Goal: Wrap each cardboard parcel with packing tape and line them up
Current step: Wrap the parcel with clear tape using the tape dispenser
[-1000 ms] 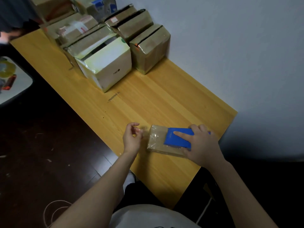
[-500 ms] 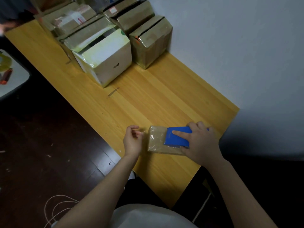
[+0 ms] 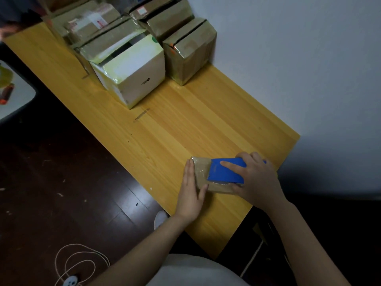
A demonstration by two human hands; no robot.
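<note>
The small parcel [image 3: 203,183], flat and brown, is found at the near right end of the table [image 3: 185,124], close to its front edge. A glossy skin of tape [image 3: 201,168] is seen over its left part.

A blue tool [image 3: 224,172], judged to be a tape cutter or dispenser, is laid on the parcel's top. It is gripped by the right hand [image 3: 257,178], with the forefinger stretched along it, the thumb at the near side and the other fingers curled round the far side.

The change is in the left hand [image 3: 190,190]. Half a second ago it was held curled just beside the parcel's left end, apart from it. Now it is laid flat against that end, with the fingers straight and together and the thumb set along the near edge. From this it is judged that the loose end of tape is being pressed down and the parcel steadied. The wrapping of this parcel is taken to be near its close, with only the lining-up left.

At the far end of the table, the wrapped boxes [image 3: 189,52] are gathered against the wall [image 3: 288,58], a white box [image 3: 134,79] foremost. A free stretch of table is left between them and the small parcel. On the dark floor [image 3: 51,182] a white cord [image 3: 82,263] is coiled.
</note>
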